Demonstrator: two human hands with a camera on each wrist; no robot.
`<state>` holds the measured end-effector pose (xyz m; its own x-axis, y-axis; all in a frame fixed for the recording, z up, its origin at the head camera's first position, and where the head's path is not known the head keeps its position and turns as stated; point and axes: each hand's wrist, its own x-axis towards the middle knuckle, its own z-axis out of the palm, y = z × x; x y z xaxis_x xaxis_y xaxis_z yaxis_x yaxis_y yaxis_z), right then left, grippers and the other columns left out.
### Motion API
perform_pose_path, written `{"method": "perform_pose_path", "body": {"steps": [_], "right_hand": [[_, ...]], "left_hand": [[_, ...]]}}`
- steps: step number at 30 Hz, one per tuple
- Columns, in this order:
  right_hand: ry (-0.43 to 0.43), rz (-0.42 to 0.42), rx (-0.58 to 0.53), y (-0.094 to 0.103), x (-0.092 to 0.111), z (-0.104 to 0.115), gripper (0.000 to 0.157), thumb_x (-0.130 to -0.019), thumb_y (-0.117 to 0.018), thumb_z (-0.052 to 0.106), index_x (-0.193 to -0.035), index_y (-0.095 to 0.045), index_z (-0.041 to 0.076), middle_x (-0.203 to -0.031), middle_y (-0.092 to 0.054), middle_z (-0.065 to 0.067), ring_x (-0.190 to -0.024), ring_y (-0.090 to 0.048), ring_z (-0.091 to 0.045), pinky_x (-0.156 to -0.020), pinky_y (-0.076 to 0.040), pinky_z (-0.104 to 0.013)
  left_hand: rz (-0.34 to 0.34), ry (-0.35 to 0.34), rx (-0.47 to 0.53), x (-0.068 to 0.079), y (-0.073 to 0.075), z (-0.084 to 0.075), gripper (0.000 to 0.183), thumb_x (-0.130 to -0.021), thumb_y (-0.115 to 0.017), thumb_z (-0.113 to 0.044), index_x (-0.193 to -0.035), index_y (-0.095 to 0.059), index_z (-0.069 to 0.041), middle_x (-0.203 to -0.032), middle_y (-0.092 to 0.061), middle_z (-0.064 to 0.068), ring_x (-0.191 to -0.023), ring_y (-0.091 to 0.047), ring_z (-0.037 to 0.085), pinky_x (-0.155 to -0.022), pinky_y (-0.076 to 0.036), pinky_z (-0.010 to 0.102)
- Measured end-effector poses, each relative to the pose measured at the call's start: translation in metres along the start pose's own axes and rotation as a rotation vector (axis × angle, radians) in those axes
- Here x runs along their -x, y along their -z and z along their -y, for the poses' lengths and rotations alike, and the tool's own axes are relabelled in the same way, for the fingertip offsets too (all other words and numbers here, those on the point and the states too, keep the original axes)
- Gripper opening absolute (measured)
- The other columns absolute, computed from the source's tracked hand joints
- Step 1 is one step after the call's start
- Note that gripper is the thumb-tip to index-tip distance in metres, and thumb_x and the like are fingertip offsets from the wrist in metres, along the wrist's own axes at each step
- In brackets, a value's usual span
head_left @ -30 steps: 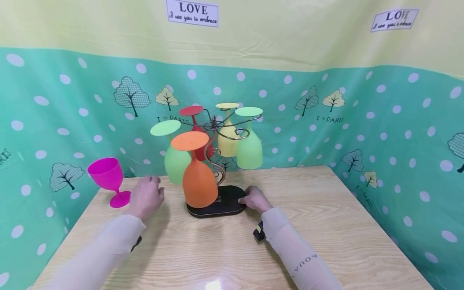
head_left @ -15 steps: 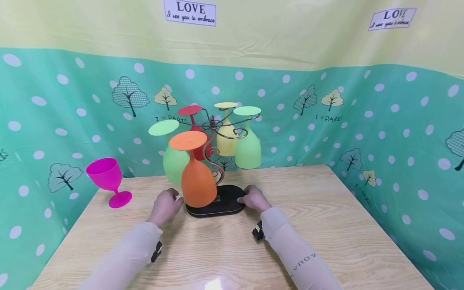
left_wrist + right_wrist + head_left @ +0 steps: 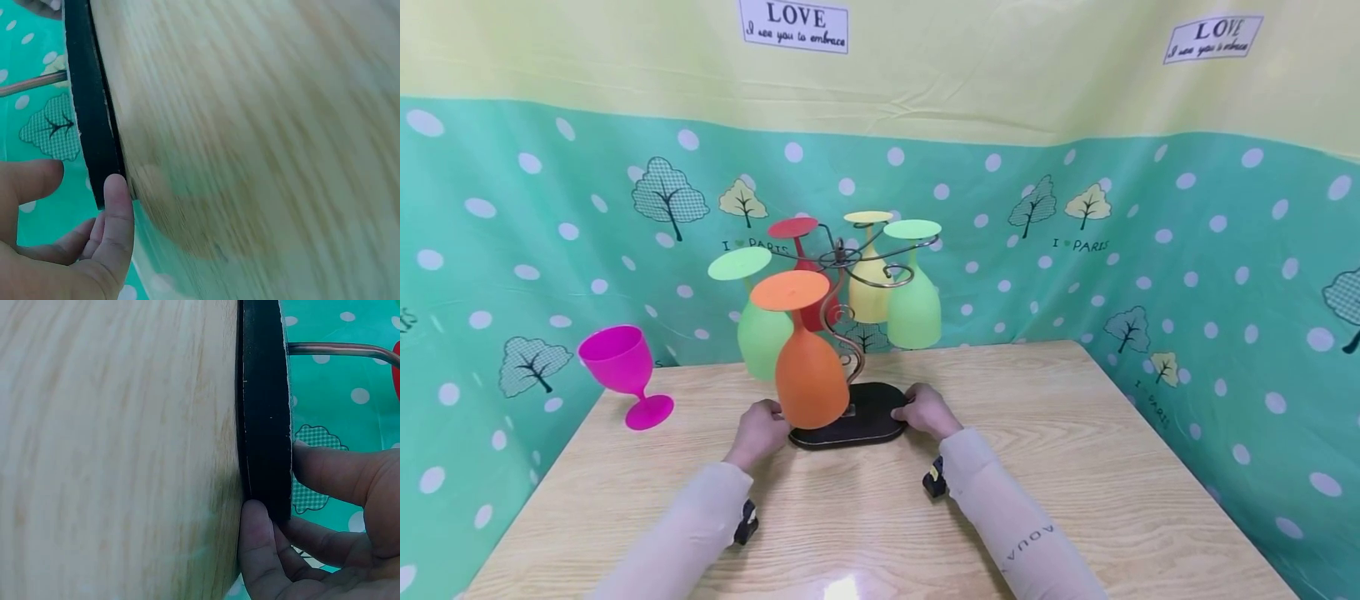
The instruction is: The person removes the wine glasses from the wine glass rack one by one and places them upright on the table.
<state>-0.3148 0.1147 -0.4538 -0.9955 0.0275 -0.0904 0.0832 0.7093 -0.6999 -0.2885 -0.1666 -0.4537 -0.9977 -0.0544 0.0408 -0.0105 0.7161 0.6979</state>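
Note:
A metal stemware rack with a black oval base stands mid-table. From its curled arms hang several goblets upside down: orange, red, yellow and two light green ones, left and right. My right hand pinches the base's right end, thumb on top and fingers against the edge. At the opposite end, my left hand touches the base with its fingertips; in the left wrist view its thumb stays apart from the black base.
A magenta goblet stands upright at the table's back left. The wood-grain table meets a green dotted cloth behind and at both sides.
My left hand has come from beside the magenta goblet, moving right to the left end of the rack's base. The right hand has stayed at its end.

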Motion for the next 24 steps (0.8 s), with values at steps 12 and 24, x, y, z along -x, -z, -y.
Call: {"method": "perform_pose_path", "body": {"steps": [12,24], "right_hand": [[0.026,0.018,-0.028,0.005,0.005,-0.001,0.047,-0.076,-0.07,0.023,-0.112,-0.054,-0.003,-0.105,-0.057,-0.015,-0.092,-0.054,-0.025,-0.078,-0.046,-0.037],[0.128,-0.044,-0.027,0.081,0.005,-0.004,0.038,-0.084,-0.061,0.027,-0.112,-0.055,0.0,-0.102,-0.058,-0.012,-0.088,-0.057,-0.023,-0.073,-0.05,-0.036]], "left_hand": [[-0.013,0.05,0.05,-0.002,-0.006,0.0,0.027,-0.073,-0.064,-0.014,-0.094,-0.062,0.002,-0.082,-0.065,0.008,-0.074,-0.057,0.02,-0.065,-0.047,0.03],[0.018,0.033,0.054,-0.003,-0.007,0.001,0.025,-0.072,-0.065,-0.009,-0.094,-0.06,0.002,-0.082,-0.062,0.008,-0.075,-0.055,0.02,-0.065,-0.046,0.03]]}}
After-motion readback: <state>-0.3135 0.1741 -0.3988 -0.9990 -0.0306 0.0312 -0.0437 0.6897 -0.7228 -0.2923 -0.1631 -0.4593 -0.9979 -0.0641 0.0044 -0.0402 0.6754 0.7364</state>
